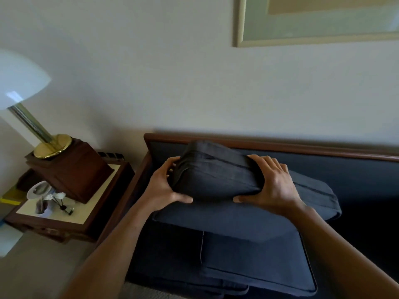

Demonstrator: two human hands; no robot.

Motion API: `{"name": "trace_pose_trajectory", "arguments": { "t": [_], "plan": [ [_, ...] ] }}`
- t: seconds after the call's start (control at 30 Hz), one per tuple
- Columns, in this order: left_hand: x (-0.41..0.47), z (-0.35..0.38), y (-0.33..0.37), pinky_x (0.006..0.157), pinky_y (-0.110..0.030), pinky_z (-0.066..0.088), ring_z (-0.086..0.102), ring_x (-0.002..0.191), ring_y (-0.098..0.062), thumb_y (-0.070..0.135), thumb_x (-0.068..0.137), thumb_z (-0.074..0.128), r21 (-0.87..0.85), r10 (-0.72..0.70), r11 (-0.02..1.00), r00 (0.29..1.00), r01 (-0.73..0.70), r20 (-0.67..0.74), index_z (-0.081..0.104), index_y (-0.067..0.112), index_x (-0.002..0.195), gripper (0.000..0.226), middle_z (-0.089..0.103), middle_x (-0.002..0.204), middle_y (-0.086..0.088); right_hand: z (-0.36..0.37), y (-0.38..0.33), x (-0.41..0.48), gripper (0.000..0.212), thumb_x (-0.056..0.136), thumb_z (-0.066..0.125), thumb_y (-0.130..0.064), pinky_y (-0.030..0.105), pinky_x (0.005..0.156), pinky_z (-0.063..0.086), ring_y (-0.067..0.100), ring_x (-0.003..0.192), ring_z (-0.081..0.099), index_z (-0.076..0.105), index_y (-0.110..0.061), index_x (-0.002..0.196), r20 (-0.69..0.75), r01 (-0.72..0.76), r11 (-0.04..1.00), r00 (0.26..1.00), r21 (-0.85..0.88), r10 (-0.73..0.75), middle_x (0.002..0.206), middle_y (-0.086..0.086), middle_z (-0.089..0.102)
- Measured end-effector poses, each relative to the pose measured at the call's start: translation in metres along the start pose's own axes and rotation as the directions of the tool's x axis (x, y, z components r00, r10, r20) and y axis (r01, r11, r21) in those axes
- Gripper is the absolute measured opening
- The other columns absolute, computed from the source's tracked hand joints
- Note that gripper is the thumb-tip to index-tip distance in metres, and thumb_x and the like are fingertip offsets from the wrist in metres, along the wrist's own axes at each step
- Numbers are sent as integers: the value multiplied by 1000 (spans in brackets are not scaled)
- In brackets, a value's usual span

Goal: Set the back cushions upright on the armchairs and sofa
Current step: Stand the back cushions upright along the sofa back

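Seemingly partway, the left hand (pixel 164 187) and right hand (pixel 275 186) clasp the ends of one back cushion (pixel 216 175) by the sofa backrest (pixel 323 168), while a second cushion (pixel 226 220) beneath lies flat, unraised.

A dark grey cushion (pixel 216 175) is resting across a navy cushion (pixel 226 219), which is lying flat on the wood-framed navy sofa (pixel 269 146).

Left hand (pixel 164 186), right hand (pixel 273 186) grip dark back cushion (pixel 216 175) ends, above sofa (pixel 269 145) seat.
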State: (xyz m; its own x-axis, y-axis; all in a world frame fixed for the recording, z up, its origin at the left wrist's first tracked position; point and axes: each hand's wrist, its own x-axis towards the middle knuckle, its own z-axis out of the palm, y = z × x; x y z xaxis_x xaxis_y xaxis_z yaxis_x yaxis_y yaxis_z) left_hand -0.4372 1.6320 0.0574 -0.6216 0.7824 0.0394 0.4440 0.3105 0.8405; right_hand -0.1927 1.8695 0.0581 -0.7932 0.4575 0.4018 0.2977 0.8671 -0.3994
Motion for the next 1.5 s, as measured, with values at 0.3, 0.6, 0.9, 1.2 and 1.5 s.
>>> {"name": "trace_pose_trajectory", "arguments": {
  "t": [0.3,0.6,0.9,1.2,1.5],
  "plan": [
    [43,-16,188,110,-42,51,63,126,-10,56,44,95,432,274,834,938,-343,214,57,40,150,114,67,136,19,-39,27,-23,112,42,103,-56,43,93,59,5,115,64,47,-41,138,-15,-281,771,936,572,352,126,-14,66],
    [58,73,176,121,-45,37,45,148,-30,69,63,89,720,132,552,896,-421,423,35,26,167,125,46,164,-6,-68,37,-5,115,67,90,-58,31,114,42,2,142,43,30,-32,161,25,-189,876,980,444,198,158,-12,43],
    [29,-10,95,127,-73,14,19,162,-32,78,70,81,845,-32,510,978,-160,205,-6,42,170,137,19,176,-1,-66,-29,59,135,65,69,-85,64,123,17,30,149,29,13,-9,161,437,113,879,892,-462,116,161,8,31],
    [8,-90,-3,132,-54,21,10,166,-24,49,51,104,407,-87,905,990,124,-108,24,52,165,140,8,180,2,-11,-118,111,147,57,56,-100,68,121,19,36,144,39,22,-2,160,539,318,819,842,-478,-12,158,14,40],
    [-13,-105,-73,121,-45,43,49,147,-14,22,45,110,-61,-90,996,924,72,-372,44,53,156,134,52,160,1,45,-174,134,140,50,54,-103,57,109,38,35,127,52,38,-7,151,533,368,826,840,-426,-99,142,14,55]
  ]
}}
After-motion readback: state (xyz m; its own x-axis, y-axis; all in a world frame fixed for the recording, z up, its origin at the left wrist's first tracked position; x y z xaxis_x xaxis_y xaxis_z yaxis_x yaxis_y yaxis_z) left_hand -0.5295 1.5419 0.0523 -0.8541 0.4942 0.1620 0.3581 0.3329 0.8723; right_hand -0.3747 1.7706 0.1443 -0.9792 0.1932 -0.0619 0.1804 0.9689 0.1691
